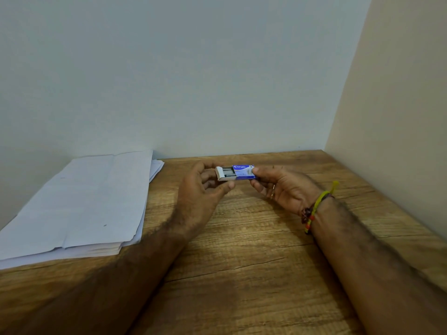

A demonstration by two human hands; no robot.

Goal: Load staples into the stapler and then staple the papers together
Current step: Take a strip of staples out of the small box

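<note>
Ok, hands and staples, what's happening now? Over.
Both hands on the staple box: left hand at the slid-out tray, right hand gripping the blue sleeve. Staples showing. Papers stacked left. No stapler in view.

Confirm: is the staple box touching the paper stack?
Apart. The head view shows the staple box held by both hands, with bare wooden table between it and the paper stack.

Head view: worn on the person's head, looking forward and down
Facing: toward the corner where two walls (193, 68) meet
Nearness: close above the bench (242, 262), forearms reaching in from the bottom edge
</note>
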